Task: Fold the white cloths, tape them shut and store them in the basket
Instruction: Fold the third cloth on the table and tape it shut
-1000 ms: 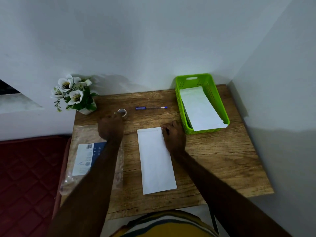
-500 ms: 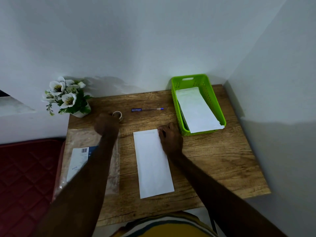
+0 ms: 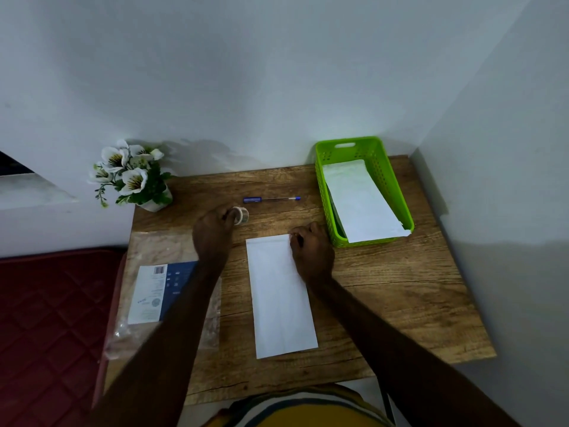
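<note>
A folded white cloth [image 3: 278, 297] lies lengthwise in the middle of the wooden table [image 3: 400, 291]. My right hand [image 3: 311, 252] rests on its far right corner, fingers curled at the edge. My left hand [image 3: 214, 234] grips a small roll of clear tape [image 3: 241, 215] just beyond the cloth's far left corner. A green plastic basket [image 3: 323, 192] stands at the table's far right and holds another folded white cloth [image 3: 361, 201], which sticks out over the near rim.
A blue pen [image 3: 271, 199] lies near the wall behind the tape. A pot of white flowers [image 3: 132, 177] stands at the far left corner. A clear plastic package with a printed label [image 3: 154, 291] lies at the left edge. A red mattress [image 3: 46, 318] is beside the table.
My left hand has closed on the tape roll, and the roll now shows to the right of the fingers. The right hand has stayed on the cloth's corner. The camera view shifted slightly.
</note>
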A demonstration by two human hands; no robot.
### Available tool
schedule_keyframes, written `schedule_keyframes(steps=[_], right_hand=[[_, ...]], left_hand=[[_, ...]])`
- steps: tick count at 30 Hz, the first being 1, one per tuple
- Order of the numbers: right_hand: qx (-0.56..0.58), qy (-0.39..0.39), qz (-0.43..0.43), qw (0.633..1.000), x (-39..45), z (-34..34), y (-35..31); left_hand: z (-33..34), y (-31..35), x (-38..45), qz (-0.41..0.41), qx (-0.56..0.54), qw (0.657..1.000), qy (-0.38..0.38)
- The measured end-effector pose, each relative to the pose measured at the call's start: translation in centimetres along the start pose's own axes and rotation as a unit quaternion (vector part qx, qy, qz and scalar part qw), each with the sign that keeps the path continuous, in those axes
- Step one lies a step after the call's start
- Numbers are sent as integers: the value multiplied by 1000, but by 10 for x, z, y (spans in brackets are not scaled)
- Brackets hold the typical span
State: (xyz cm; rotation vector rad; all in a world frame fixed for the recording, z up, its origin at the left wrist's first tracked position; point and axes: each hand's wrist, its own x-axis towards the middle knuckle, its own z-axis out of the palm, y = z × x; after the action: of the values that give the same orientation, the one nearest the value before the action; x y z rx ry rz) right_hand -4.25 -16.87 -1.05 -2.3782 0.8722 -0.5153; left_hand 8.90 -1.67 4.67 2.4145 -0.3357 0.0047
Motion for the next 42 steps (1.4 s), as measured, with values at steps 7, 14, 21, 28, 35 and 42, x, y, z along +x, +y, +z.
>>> schedule_keyframes(steps=[7,14,21,28,35,42], right_hand=[[276,-94,37,956,11,-36,-35],[364,-206,30,908,8,-48,-35],[355,-225,41,906,9,-52,-34],[347,-246,62,903,8,-50,-32],[383,-234,106,887,-1,-46,-32],[408,-213,140,876,-3,-45,-36]], left_hand=[[-2,-8,-25,39,-192,970,-147],[-1,-1,-47,12,-265,944,-196],[-6,2,-47,-35,-282,934,-216],[-8,7,-54,-83,-287,940,-166],[-4,18,-64,-155,-297,926,-172],[2,23,-70,-227,-334,898,-174]])
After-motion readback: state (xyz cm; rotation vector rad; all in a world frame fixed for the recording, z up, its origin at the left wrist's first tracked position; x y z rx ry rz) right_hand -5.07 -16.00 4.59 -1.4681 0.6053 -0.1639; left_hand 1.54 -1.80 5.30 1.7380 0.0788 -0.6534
